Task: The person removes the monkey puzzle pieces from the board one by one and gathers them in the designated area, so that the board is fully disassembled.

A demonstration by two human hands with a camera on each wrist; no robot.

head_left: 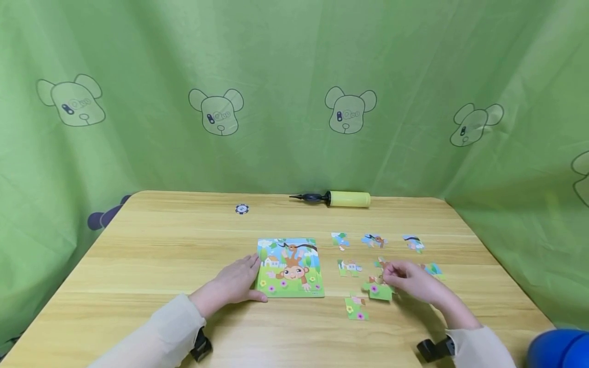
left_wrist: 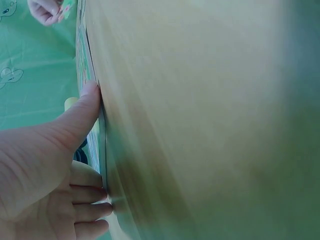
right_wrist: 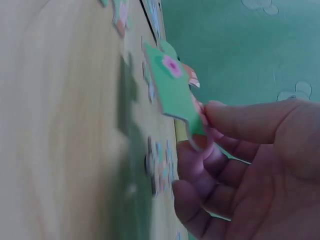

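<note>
In the head view my left hand (head_left: 233,281) rests at the left edge of a square picture board (head_left: 290,281) showing a monkey hanging from a branch. Its fingers and thumb lie fairly straight against that edge, as the left wrist view also shows with the thumb (left_wrist: 82,112). My right hand (head_left: 409,281) pinches a green jigsaw piece (right_wrist: 172,95) with a pink flower between thumb and fingers. The piece is tilted and raised over the table. Just below and left of it lies another flowered jigsaw piece (head_left: 356,308). Part of a piece behind the right hand is hidden.
Several loose jigsaw pieces, such as one with a house (head_left: 348,268), lie spread right of the board. A yellow hand pump (head_left: 348,199) and a round chip (head_left: 242,209) lie toward the table's back. A blue rounded object (head_left: 559,350) fills the near right corner.
</note>
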